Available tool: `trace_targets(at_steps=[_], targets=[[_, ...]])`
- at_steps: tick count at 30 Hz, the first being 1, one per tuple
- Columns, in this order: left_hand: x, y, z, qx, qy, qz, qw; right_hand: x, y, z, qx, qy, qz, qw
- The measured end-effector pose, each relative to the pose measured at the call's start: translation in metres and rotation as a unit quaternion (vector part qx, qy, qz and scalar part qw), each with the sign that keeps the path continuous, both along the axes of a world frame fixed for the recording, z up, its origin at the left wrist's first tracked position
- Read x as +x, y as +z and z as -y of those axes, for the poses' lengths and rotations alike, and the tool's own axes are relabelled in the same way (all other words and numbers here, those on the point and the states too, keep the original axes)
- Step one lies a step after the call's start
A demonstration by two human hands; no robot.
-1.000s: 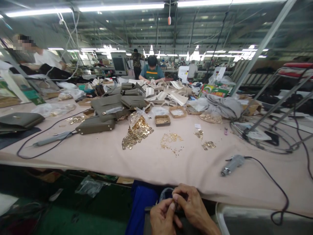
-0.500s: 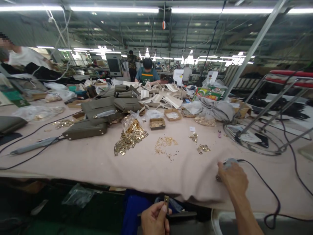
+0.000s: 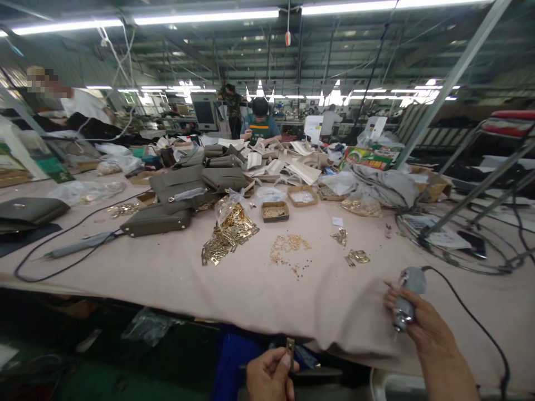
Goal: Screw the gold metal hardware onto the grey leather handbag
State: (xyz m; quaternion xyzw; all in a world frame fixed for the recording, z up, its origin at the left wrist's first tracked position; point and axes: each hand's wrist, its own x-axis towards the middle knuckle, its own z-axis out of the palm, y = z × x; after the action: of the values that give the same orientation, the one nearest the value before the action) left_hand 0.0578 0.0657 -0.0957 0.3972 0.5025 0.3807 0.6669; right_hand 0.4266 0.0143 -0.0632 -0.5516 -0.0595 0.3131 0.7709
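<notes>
At the table's front edge, my left hand (image 3: pixel 267 374) pinches a small brass-coloured metal plate (image 3: pixel 290 346) with holes, held upright between thumb and fingers. A dark flat piece (image 3: pixel 320 371) lies just behind that hand, mostly hidden. On the right, my right hand (image 3: pixel 428 328) is wrapped round a grey corded electric screwdriver (image 3: pixel 413 280), its silver nose pointing down toward me. Ahead of it on the cloth are a few brass plates (image 3: pixel 358 257). Loose gold-coloured small parts (image 3: pixel 288 245) and a heap of brass plates (image 3: pixel 225 242) lie at mid-table.
Dark grey-green bags (image 3: pixel 156 218) are stacked left of the heap. Another corded pen-like tool (image 3: pixel 79 245) lies at far left. Small boxes (image 3: pixel 275 218) hold fittings. A metal-legged stool (image 3: pixel 463 273) stands on the right. A co-worker (image 3: pixel 259 125) sits opposite behind light-coloured pieces.
My right hand has lifted the electric screwdriver off the table and turned its nose toward me. My left hand still holds the metal plate. The whole view has shifted slightly.
</notes>
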Motion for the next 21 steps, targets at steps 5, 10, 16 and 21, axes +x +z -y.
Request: trace_targets(at_steps=[5, 10, 16, 21], targets=[[0.0, 0.008, -0.004, 0.006, -0.004, -0.014, 1.0, -0.042, 0.03, -0.032, 0.084, 0.049, -0.11, 0.989], [0.002, 0.006, -0.005, -0.005, -0.016, -0.011, 1.0, -0.074, 0.038, -0.078, 0.137, 0.062, -0.156, 0.976], [0.001, 0.008, -0.008, -0.021, -0.02, -0.01, 1.0, -0.099, 0.032, -0.123, 0.155, 0.035, -0.155, 0.975], [0.0, 0.012, -0.011, -0.032, -0.024, -0.001, 0.999, -0.113, 0.031, -0.15, 0.177, 0.04, -0.13, 0.975]])
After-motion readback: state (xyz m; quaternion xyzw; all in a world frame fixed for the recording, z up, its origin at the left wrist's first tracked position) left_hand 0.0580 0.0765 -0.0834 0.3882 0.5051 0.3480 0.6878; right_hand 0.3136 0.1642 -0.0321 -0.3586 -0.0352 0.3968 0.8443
